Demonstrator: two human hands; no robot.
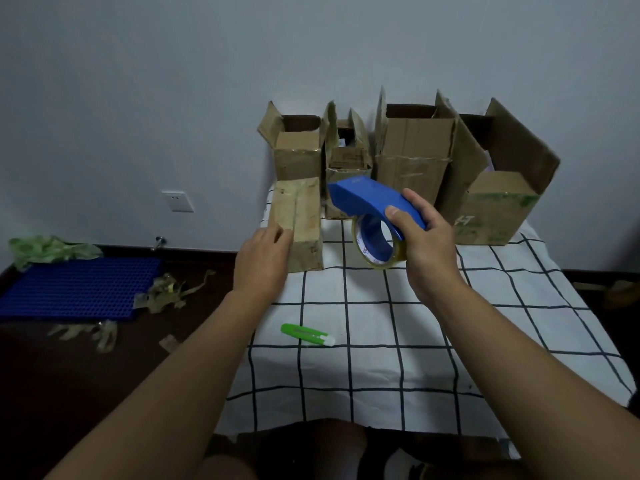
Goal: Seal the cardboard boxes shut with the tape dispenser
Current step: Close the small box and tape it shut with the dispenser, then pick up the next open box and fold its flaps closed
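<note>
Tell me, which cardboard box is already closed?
The small box at the front left, which the left hand touches. Its flaps are folded flat, while the four boxes behind it have flaps standing open.

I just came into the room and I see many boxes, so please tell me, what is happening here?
A person is sealing cardboard boxes on a checked tablecloth. The right hand grips a blue tape dispenser in the air. The left hand touches the small closed box, which already has tape along its top. Behind it, four open boxes stand with flaps up, not yet sealed. A green cutter lies nearer the person.
</note>
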